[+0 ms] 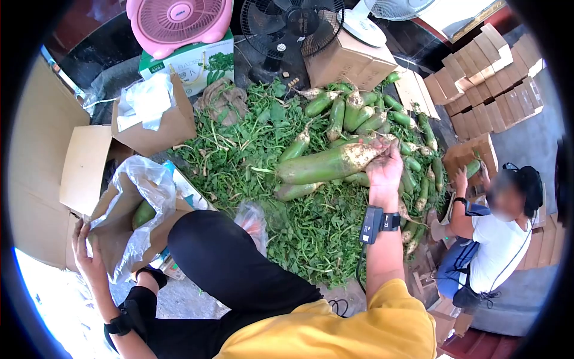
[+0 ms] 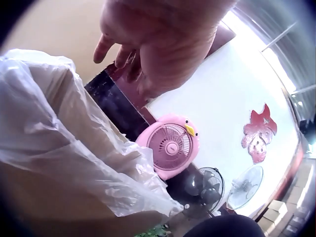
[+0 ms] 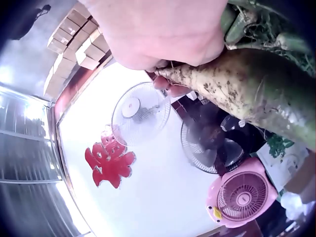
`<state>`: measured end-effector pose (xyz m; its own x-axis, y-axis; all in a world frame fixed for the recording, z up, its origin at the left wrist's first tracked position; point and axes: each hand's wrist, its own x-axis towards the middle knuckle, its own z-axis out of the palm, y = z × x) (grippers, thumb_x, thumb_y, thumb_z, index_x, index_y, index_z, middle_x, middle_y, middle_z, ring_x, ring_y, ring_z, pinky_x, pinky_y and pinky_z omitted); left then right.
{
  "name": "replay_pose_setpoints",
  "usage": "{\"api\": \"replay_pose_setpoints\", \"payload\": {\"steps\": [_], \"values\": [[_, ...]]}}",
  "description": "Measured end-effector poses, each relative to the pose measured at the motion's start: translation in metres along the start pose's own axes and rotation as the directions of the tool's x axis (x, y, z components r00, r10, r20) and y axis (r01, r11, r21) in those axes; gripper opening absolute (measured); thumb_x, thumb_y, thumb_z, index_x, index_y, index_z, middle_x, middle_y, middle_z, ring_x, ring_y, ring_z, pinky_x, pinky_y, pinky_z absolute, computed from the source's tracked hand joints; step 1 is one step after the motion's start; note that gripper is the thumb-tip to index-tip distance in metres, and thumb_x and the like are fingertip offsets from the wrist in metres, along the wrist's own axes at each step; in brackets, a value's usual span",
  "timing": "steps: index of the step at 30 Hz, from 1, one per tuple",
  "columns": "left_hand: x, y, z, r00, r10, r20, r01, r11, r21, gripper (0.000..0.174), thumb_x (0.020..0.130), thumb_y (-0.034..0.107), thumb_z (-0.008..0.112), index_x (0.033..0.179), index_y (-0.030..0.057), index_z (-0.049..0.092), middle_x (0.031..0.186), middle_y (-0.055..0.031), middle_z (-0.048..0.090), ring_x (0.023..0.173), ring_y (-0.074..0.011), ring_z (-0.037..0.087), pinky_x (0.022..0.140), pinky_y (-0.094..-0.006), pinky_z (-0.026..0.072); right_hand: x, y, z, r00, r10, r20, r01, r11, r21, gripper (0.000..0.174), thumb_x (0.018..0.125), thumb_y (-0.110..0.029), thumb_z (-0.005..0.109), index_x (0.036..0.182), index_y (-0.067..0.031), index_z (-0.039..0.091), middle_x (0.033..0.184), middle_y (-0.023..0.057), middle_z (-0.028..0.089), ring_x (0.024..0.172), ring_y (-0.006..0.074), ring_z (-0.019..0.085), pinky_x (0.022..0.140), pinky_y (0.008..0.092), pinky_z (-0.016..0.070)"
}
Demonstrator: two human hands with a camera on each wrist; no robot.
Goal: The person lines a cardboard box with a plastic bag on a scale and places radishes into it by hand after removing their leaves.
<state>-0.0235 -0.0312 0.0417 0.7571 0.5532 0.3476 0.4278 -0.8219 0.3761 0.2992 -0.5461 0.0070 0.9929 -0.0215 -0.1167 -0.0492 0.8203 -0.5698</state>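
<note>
A large green radish (image 1: 314,167), whitish and soil-flecked toward its root, is held out level over the leaves. My right hand (image 1: 385,164) grips it by its tapering root end; in the right wrist view the fingers (image 3: 173,89) curl round that thin tip. To the left, my left hand (image 1: 89,254) is at the outer edge of a cardboard box (image 1: 110,215), fingers loosely extended. A clear plastic bag (image 1: 128,239) lines this box and drapes over its rim. Inside lies another green radish (image 1: 143,213). The left wrist view shows the bag's folds (image 2: 74,143) below the hand.
Cut leaves (image 1: 311,239) cover the floor, with a heap of radishes (image 1: 359,113) at the back right. Fans, including a pink one (image 1: 179,21), stand behind. Another person (image 1: 496,239) handles a radish at the right, near stacked cartons (image 1: 490,90). A smaller open box (image 1: 158,128) stands back left.
</note>
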Motion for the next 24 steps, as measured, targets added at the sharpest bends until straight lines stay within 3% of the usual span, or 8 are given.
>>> {"api": "replay_pose_setpoints", "payload": {"steps": [4,8,12,15,18,20,22,24], "values": [[0.014,0.073,-0.001,0.987,0.075,0.142,-0.050,0.984,-0.172,0.033,0.074,0.006,0.057,0.107,0.0036,0.059,0.119,-0.0136,0.053,0.118,-0.0290,0.044,0.099,-0.0379,0.0335,0.008,0.006,0.014,0.997,0.046,-0.067,-0.044,0.998,0.035,0.027,0.094,-0.030,0.038,0.086,-0.0059,0.046,0.074,0.0041,0.049,0.071,0.0187,0.048,0.085,0.0466,0.0407],[0.034,0.173,0.012,0.883,0.350,0.312,-0.283,0.929,-0.240,0.040,0.068,0.010,0.064,0.107,0.0033,0.058,0.118,-0.0142,0.052,0.118,-0.0335,0.042,0.099,-0.0418,0.0321,0.011,0.012,0.047,0.984,0.040,-0.176,-0.026,0.996,0.082,0.022,0.094,-0.024,0.041,0.091,-0.0023,0.046,0.077,0.0088,0.049,0.074,0.0220,0.048,0.080,0.0347,0.0441],[0.045,0.235,0.069,0.716,0.559,0.417,-0.437,0.826,-0.357,0.065,0.064,0.018,0.072,0.124,0.0090,0.047,0.127,-0.0121,0.046,0.127,-0.0317,0.032,0.104,-0.0431,0.0253,0.009,0.015,0.070,0.983,0.134,-0.129,-0.112,0.980,0.167,0.025,0.094,-0.025,0.039,0.085,-0.0021,0.046,0.076,0.0091,0.050,0.074,0.0221,0.049,0.079,0.0357,0.0448],[0.050,0.259,0.105,0.718,0.539,0.440,-0.435,0.842,-0.320,0.072,0.064,0.021,0.073,0.128,0.0092,0.041,0.130,-0.0122,0.043,0.128,-0.0315,0.029,0.105,-0.0442,0.0234,0.008,0.011,0.092,0.980,0.155,-0.127,-0.131,0.976,0.175,0.028,0.095,-0.026,0.038,0.083,-0.0024,0.046,0.077,0.0091,0.050,0.077,0.0230,0.050,0.082,0.0367,0.0453],[0.064,0.263,0.126,0.719,0.518,0.463,-0.388,0.852,-0.351,0.072,0.065,0.022,0.073,0.128,0.0084,0.041,0.126,-0.0144,0.047,0.123,-0.0319,0.036,0.104,-0.0435,0.0245,0.010,0.007,0.109,0.976,0.176,-0.129,-0.151,0.972,0.180,0.027,0.095,-0.026,0.038,0.081,-0.0031,0.045,0.079,0.0094,0.051,0.081,0.0239,0.051,0.086,0.0384,0.0449],[0.076,0.257,0.131,0.628,0.422,0.654,-0.159,0.892,-0.423,0.068,0.067,0.022,0.070,0.127,0.0059,0.041,0.118,-0.0192,0.052,0.115,-0.0312,0.045,0.102,-0.0466,0.0254,0.009,0.004,0.124,0.960,0.236,-0.148,-0.206,0.959,0.194,0.027,0.095,-0.024,0.039,0.080,-0.0029,0.044,0.080,0.0100,0.052,0.085,0.0245,0.053,0.086,0.0376,0.0451],[0.075,0.244,0.140,0.633,0.473,0.613,-0.024,0.804,-0.595,0.061,0.071,0.022,0.067,0.123,0.0016,0.044,0.107,-0.0193,0.058,0.105,-0.0285,0.053,0.099,-0.0371,0.0319,0.015,0.004,0.130,0.956,0.227,-0.188,-0.186,0.959,0.213,0.028,0.095,-0.025,0.038,0.076,-0.0065,0.045,0.088,0.0092,0.056,0.093,0.0243,0.052,0.093,0.0458,0.0374],[0.071,0.235,0.142,0.580,0.419,0.699,0.328,0.665,-0.671,0.053,0.074,0.023,0.065,0.118,-0.0012,0.048,0.104,-0.0131,0.060,0.103,-0.0250,0.054,0.094,-0.0288,0.0360,0.019,0.004,0.135,0.945,0.312,-0.102,-0.310,0.950,0.029,0.029,0.094,-0.029,0.038,0.073,-0.0128,0.049,0.103,0.0039,0.057,0.100,0.0218,0.048,0.096,0.0533,0.0233]]}}
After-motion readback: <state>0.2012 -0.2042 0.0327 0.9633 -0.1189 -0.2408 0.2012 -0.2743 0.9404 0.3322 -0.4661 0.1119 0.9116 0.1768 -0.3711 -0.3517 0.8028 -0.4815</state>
